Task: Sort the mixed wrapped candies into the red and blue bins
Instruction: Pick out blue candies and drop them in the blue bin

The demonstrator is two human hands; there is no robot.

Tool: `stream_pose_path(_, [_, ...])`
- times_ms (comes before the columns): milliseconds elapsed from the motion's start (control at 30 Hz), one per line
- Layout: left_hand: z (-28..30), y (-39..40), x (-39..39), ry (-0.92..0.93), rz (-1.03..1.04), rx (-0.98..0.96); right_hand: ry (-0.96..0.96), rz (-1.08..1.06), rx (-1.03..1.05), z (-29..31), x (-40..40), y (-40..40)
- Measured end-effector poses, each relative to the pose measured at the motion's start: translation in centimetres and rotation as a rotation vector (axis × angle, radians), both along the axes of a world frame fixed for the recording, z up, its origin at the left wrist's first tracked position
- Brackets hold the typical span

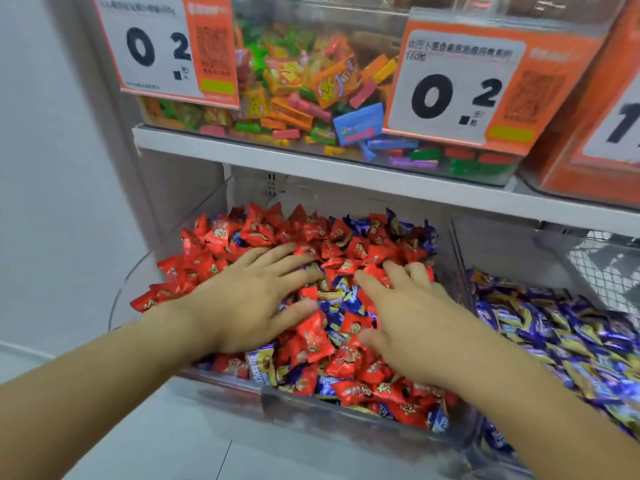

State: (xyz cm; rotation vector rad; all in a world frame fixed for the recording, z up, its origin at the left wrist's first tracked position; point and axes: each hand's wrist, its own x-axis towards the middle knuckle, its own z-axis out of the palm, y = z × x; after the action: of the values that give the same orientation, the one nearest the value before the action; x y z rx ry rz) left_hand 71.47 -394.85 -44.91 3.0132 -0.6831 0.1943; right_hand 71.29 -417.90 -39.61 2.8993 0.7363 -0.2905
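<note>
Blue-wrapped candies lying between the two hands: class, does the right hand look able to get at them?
Probably yes: the right hand rests open on the pile, blue-wrapped candies exposed beside its forefinger, nothing covering them.

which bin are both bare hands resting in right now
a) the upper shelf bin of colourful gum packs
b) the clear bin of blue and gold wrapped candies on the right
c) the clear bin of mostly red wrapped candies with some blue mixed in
c: the left hand and right hand both lie flat, fingers spread, on the pile in the clear bin of mostly red wrapped candies; the blue and gold candy bin sits untouched to the right.
</note>
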Motion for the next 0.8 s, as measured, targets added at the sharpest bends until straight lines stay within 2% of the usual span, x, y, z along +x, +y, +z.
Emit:
stream_pose_path(133, [1.1, 0.7, 2.0, -0.039, -0.037, -0.084, 0.068, 0.045, 0.172, -0.3, 2.5, 1.4])
stream_pose_path(300, [2.0, 0.2, 1.2, -0.152, -0.040, -0.160, 0.064, 0.167, 0.447, 1.0, 4.0, 0.6])
stream_pose_path(400, [2.5, -1.2, -1.0, -0.206, -0.050, -0.230, -0.040, 0.147, 0.531, 1.9, 3.7, -1.9])
stream_pose_path(467, [2.9, -2.5, -2.5, -0.125, -0.042, -0.344, -0.102, 0.118, 0.579, 2.5, 3.1, -3.3])
stream_pose_path(533, [2.7, -4.1, -3.7, -0.009, -0.057, -0.386, -0.063, 0.118, 0.582, 2.6, 2.1, -3.7])
stream_pose_path(633, [1.7, -5.7, -3.8, 0.105, -0.060, -0.244, 0.049, 0.166, 0.465, 2.2, 0.8, -3.4])
stream_pose_path(700, [1.3, -5.8, -3.4, 0.096, -0.026, -0.150, 0.039, 0.194, 0.317, 1.6, 0.9, -3.4])
stream_pose_path(800, [1.2, -5.4, -3.0, 0.052, 0.041, -0.103, -0.021, 0.146, 0.274, 1.1, 1.5, -3.5])
